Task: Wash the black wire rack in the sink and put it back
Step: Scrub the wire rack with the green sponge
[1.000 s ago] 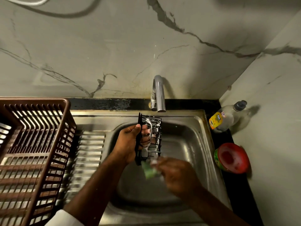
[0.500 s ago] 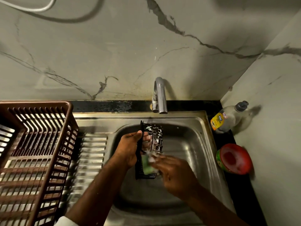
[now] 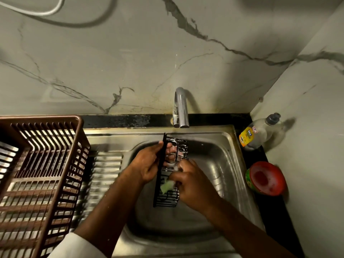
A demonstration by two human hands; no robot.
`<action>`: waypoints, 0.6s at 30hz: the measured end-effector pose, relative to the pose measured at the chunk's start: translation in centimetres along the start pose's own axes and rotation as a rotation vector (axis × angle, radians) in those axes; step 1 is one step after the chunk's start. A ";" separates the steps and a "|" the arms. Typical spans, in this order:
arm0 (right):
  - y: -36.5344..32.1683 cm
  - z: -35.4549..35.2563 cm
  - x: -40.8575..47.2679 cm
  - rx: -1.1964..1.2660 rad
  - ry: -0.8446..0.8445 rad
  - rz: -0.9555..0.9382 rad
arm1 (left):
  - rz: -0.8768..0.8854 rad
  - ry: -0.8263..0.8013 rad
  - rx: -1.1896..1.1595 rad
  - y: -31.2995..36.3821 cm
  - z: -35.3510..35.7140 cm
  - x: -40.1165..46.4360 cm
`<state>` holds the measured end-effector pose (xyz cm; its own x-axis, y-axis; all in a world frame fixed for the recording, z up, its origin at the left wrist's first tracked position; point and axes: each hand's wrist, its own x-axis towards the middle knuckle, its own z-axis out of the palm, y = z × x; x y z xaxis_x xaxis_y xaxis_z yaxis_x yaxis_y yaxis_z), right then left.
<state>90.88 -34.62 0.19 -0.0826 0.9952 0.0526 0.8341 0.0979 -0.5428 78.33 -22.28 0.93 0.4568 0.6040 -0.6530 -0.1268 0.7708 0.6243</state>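
Observation:
The black wire rack stands on end over the steel sink, with white foam on its upper wires. My left hand grips its left edge near the top, fingers poking through the wires. My right hand is closed on a green scrub sponge and presses it against the rack's middle from the right. The lower part of the rack hangs free above the basin.
A chrome tap rises behind the sink, no water visible from it. A brown plastic dish basket sits on the ribbed drainboard at left. A dish soap bottle and a red-lidded green tub stand on the black counter at right.
My right hand with the sponge has moved up and left onto the rack's middle. The rack has tipped and now reaches lower into the basin; foam shows on its top.

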 end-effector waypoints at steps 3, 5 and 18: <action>0.4 -1.8 1.6 0.167 0.041 0.058 | 0.129 -0.074 0.168 -1.5 -1.4 -0.9; 1.0 -3.6 3.0 0.281 0.068 0.157 | 0.151 -0.134 0.349 -3.8 -2.8 -1.1; 5.7 -5.0 7.7 0.214 0.548 0.410 | 0.289 0.037 0.204 -7.4 -1.3 -1.2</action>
<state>97.73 -26.44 1.70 0.5471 0.8146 0.1925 0.6098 -0.2303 -0.7584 77.55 -28.45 -3.47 0.3951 0.8012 -0.4494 -0.0658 0.5126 0.8561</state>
